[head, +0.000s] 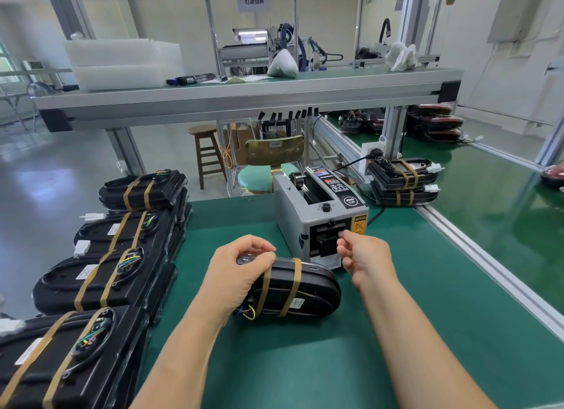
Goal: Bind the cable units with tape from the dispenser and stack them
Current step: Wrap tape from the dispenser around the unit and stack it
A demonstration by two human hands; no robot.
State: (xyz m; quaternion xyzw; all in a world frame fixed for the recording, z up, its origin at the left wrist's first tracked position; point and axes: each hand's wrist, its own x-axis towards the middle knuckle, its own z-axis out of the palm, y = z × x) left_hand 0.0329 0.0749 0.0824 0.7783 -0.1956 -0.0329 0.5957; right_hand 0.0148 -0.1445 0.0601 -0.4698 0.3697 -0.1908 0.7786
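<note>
A black cable unit (305,289) lies on the green table (396,332) just in front of the grey tape dispenser (305,213). Two brown tape bands wrap around the unit, and coloured wires stick out at its left end. My left hand (241,271) grips that left end from above, fingers curled over the top edge. My right hand (363,256) is raised at the dispenser's front outlet, thumb and forefinger pinched together there. The tape piece between them is too small to make out clearly.
Several taped black units (100,280) are stacked in a row along the table's left edge. Two more taped units (399,176) sit behind the dispenser on the right. An aluminium rail (476,256) borders the table on the right. A chair (268,164) and wooden stool (207,155) stand beyond.
</note>
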